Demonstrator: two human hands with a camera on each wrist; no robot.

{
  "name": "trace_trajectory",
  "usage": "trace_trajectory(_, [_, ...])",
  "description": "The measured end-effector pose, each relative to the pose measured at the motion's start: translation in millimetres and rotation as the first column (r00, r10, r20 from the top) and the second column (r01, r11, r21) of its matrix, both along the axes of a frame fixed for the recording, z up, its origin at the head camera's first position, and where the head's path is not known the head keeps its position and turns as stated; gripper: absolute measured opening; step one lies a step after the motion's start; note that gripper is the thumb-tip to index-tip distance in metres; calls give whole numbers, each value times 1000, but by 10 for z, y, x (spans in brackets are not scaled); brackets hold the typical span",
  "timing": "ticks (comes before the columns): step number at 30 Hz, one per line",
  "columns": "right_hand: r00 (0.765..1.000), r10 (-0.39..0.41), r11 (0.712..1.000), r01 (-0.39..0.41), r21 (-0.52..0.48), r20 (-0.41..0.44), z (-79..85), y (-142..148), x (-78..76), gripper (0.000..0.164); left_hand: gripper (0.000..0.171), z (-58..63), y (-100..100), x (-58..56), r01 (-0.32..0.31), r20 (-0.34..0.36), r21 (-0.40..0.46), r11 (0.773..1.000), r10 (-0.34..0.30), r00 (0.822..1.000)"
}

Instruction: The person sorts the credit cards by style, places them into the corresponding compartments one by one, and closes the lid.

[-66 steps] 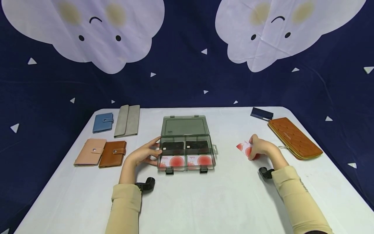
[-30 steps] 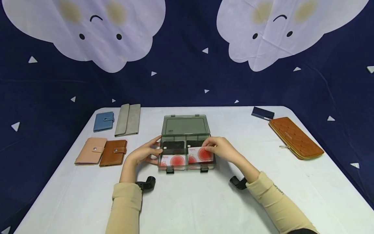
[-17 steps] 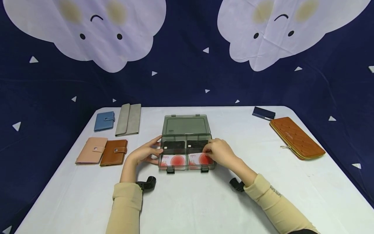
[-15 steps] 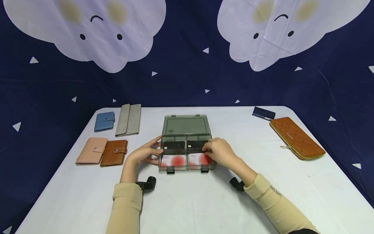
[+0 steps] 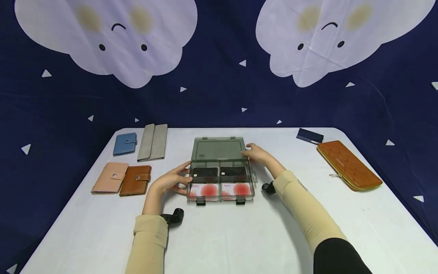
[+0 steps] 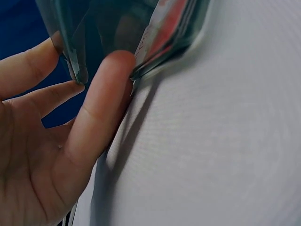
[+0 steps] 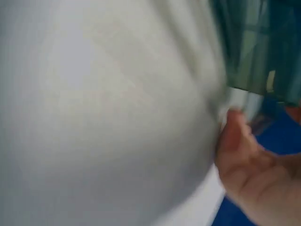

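Observation:
A smoky green see-through plastic storage box (image 5: 220, 198) lies with its lid (image 5: 219, 148) raised at the back. Its two rear compartments hold black cards (image 5: 233, 174); the two front ones hold white-and-red cards (image 5: 236, 189). My left hand (image 5: 170, 180) touches the box's left side with extended fingers; in the left wrist view its thumb (image 6: 101, 103) lies along the corner. At the lid's right edge is my right hand (image 5: 257, 153), fingertips overlapping that edge. The right wrist view is blurred, with a gap between the near fingertip and the green plastic.
To the left lie a pink wallet (image 5: 109, 177), a brown wallet (image 5: 134, 180), a blue wallet (image 5: 124, 144) and a grey folding wallet (image 5: 152, 142). On the right are a dark blue card holder (image 5: 309, 135) and a brown zip purse (image 5: 349, 164).
My right hand brought a white-and-red card from the right into the front right compartment and let it go, then moved back to the lid's right edge. The left hand stayed at the box.

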State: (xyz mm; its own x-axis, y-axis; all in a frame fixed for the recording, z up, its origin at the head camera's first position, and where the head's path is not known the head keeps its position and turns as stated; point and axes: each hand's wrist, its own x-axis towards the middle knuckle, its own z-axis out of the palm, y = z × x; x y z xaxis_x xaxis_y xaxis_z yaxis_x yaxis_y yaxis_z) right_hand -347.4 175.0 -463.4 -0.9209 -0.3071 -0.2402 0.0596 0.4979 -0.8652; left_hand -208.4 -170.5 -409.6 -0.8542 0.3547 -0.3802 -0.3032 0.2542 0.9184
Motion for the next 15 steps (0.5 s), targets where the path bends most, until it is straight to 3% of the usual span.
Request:
trace_trajectory(3, [993,2,973,25,-228,120,-562,205,-512,79,77,-1,13,-17,8,-1,-5,1000,-8,1000])
trace_trajectory(5, [984,-12,932,76,-354,179,-601,217,-560,83,77,7,15,-28,13,-4,-3,1000,-13,1000])
trace_trajectory(8, [985,-32,869,113,-482,172,-188,74,-220,90,77,18,10,-43,17,-6,5,1000,-17,1000])
trace_trajectory(10, [985,-90,858,150,-491,144,199,-91,90,88,77,28,2,-46,13,-1,7,1000,-13,1000])
trace_trajectory(12, [984,-143,841,178,-511,108,555,-224,364,78,78,35,-6,-48,12,1,6,1000,-12,1000])
trace_trajectory(15, [982,-185,787,166,-594,30,863,-318,593,57,78,49,-15,-41,10,4,1,1000,-10,1000])
